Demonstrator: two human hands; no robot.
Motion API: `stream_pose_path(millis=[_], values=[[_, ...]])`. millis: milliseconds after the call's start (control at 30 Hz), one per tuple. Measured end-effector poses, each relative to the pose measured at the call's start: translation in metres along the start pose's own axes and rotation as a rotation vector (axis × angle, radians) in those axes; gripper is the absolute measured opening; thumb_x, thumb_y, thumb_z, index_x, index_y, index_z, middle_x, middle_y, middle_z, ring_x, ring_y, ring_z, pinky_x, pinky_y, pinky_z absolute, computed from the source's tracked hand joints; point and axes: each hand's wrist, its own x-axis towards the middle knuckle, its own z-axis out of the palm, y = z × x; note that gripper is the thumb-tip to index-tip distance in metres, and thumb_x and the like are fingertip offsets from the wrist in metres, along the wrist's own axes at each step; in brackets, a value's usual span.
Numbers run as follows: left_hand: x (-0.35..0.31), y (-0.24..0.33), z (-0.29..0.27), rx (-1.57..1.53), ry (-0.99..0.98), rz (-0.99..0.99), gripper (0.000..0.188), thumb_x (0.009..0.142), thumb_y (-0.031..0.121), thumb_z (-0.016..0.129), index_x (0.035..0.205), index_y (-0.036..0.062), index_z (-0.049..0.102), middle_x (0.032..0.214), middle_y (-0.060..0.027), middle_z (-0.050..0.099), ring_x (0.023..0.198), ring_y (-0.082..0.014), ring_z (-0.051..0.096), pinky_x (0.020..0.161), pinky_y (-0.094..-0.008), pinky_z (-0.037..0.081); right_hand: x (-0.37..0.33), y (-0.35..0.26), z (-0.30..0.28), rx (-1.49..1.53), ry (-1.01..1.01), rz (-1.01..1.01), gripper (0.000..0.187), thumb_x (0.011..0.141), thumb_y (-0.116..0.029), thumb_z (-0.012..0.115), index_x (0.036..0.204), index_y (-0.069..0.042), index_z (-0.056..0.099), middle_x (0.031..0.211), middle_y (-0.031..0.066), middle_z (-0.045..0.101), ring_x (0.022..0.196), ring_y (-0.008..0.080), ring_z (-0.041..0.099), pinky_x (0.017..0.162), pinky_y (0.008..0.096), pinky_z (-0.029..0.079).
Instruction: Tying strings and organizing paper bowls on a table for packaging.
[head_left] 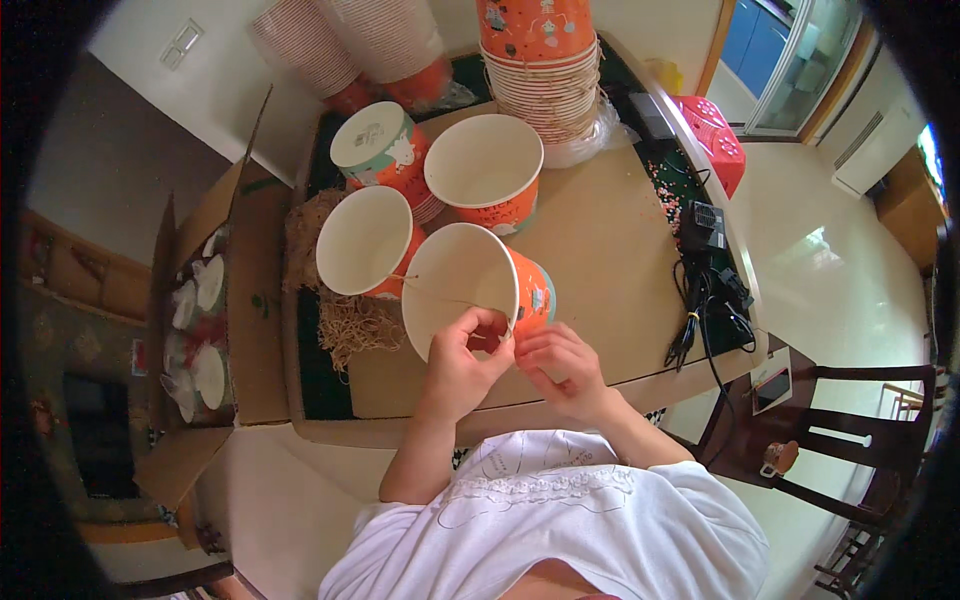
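A paper bucket (455,285), white inside and orange with a teal band outside, leans on the table with its mouth tilted toward me. A thin strand of brown twine (450,298) crosses its opening. My left hand (465,365) is closed in a pinch on the twine's end at the bucket's near right rim. Close beside it, my right hand (562,375) has its fingers curled together against the bucket's outer side; what they hold is hidden. To the left lies a tangled bundle of twine (355,330), partly behind a second bucket (365,240).
Another open bucket (485,160) and an upside-down stack (375,140) stand behind. Tall bucket stacks (540,90) rise at the back. Black cables with an adapter (705,225) lie at the table's right edge. An open carton (255,300) stands left, a dark chair (850,440) right.
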Motion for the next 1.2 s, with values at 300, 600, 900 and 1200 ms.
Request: stream_pose_path(millis=[300, 600, 900, 1200], values=[[0.000, -0.003, 0.002, 0.004, -0.005, 0.022, 0.014, 0.077, 0.004, 0.066, 0.090, -0.0004, 0.063, 0.083, -0.0039, 0.066, 0.074, -0.0106, 0.062, 0.070, -0.0256, 0.051, 0.012, -0.005, -0.004, -0.169, 0.132, -0.084, 0.022, 0.066, 0.006, 0.067, 0.083, -0.005, 0.061, 0.097, 0.0082, 0.065, 0.095, 0.0278, 0.059, 0.081, 0.0379, 0.048], [0.003, -0.003, 0.002, -0.027, -0.040, 0.020, 0.014, 0.078, 0.004, 0.067, 0.090, -0.0003, 0.063, 0.082, -0.0037, 0.066, 0.073, -0.0099, 0.062, 0.069, -0.0249, 0.050, 0.017, -0.006, -0.007, -0.326, 0.133, -0.199, 0.019, 0.066, 0.002, 0.068, 0.082, -0.006, 0.060, 0.095, 0.0054, 0.065, 0.090, 0.0264, 0.059, 0.076, 0.0369, 0.050], [0.005, -0.003, 0.006, 0.005, -0.059, 0.050, 0.015, 0.079, 0.003, 0.067, 0.093, -0.0005, 0.063, 0.085, -0.0044, 0.065, 0.076, -0.0103, 0.062, 0.072, -0.0245, 0.050, 0.015, 0.001, -0.013, 0.311, 0.052, 0.463, 0.006, 0.084, -0.002, 0.062, 0.088, -0.001, 0.059, 0.094, 0.0055, 0.056, 0.091, 0.0162, 0.057, 0.084, 0.0293, 0.045], [0.003, -0.007, 0.003, 0.065, -0.006, 0.103, 0.022, 0.077, 0.003, 0.068, 0.098, 0.0027, 0.062, 0.092, -0.0053, 0.063, 0.080, -0.0137, 0.061, 0.071, -0.0270, 0.050, 0.020, 0.001, -0.019, 0.484, -0.006, 0.657, 0.011, 0.089, -0.010, 0.061, 0.094, 0.000, 0.060, 0.097, 0.0047, 0.058, 0.093, 0.0127, 0.058, 0.086, 0.0292, 0.047]])
